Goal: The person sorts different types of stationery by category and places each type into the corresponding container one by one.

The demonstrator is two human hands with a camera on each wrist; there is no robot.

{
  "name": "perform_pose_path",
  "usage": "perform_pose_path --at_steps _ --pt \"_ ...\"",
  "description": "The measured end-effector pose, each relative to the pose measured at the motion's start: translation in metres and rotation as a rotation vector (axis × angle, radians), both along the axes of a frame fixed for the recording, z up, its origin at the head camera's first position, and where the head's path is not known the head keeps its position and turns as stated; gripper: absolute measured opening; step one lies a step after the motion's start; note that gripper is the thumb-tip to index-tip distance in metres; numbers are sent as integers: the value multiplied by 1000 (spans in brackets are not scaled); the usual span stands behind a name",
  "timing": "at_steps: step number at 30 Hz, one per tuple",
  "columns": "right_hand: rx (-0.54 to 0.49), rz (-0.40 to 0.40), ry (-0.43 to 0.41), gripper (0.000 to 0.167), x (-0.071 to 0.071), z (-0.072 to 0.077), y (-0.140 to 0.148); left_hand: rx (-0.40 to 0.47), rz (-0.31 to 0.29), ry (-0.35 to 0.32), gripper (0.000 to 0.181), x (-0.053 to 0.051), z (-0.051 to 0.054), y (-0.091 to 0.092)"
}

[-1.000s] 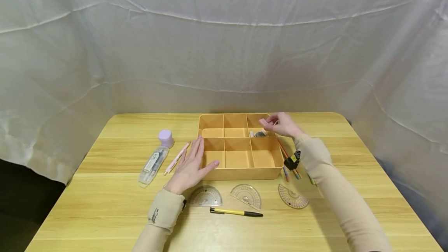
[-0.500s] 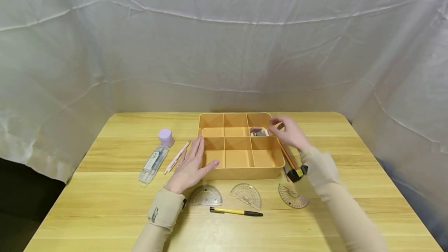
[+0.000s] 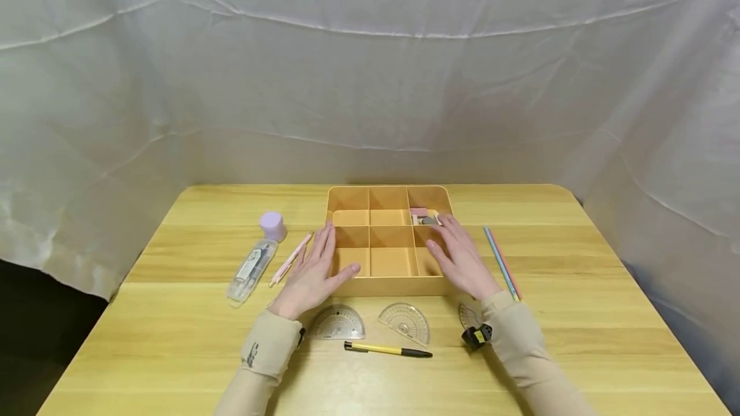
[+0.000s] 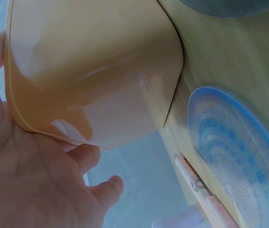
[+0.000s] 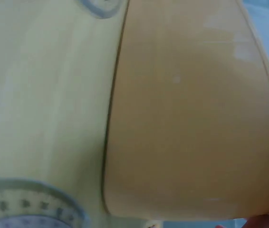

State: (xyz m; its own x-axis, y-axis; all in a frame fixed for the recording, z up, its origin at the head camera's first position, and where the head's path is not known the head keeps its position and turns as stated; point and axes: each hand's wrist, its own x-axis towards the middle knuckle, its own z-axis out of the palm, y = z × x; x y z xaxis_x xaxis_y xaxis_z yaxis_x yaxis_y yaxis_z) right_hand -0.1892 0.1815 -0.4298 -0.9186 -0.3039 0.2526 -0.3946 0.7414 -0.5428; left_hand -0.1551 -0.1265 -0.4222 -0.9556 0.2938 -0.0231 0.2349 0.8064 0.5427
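Observation:
An orange six-compartment organizer box sits on the table, its outer wall large in the left wrist view. My left hand rests along the box's left front corner, fingers extended over the rim. Over the right front corner lies my right hand, fingers loosely spread and pinching nothing. In the back right compartment are a pink eraser, a dark grey piece and small white ones, partly hidden by the right fingertips. Only a sliver of the right hand shows in the right wrist view.
In front lie clear protractors and a yellow-black pen. To the left are a pink pen, a clear plastic case and a purple lidded container. Coloured pencils lie right.
The right hand let go of the pink eraser, which now lies in the back right compartment. That hand then came toward the front onto the box's right side. The left hand stays put.

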Motion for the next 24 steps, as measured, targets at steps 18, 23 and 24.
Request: perform_pose_path --at_steps 18,23,24 --pt "-38 -34 -17 58 2 -5 -9 212 17 -38 86 -2 14 -26" --pt "-29 -31 -3 57 2 -6 -9 297 40 -56 80 -13 28 -53" --pt "-31 -30 -3 57 2 -6 -9 313 48 -74 79 -16 31 -60"
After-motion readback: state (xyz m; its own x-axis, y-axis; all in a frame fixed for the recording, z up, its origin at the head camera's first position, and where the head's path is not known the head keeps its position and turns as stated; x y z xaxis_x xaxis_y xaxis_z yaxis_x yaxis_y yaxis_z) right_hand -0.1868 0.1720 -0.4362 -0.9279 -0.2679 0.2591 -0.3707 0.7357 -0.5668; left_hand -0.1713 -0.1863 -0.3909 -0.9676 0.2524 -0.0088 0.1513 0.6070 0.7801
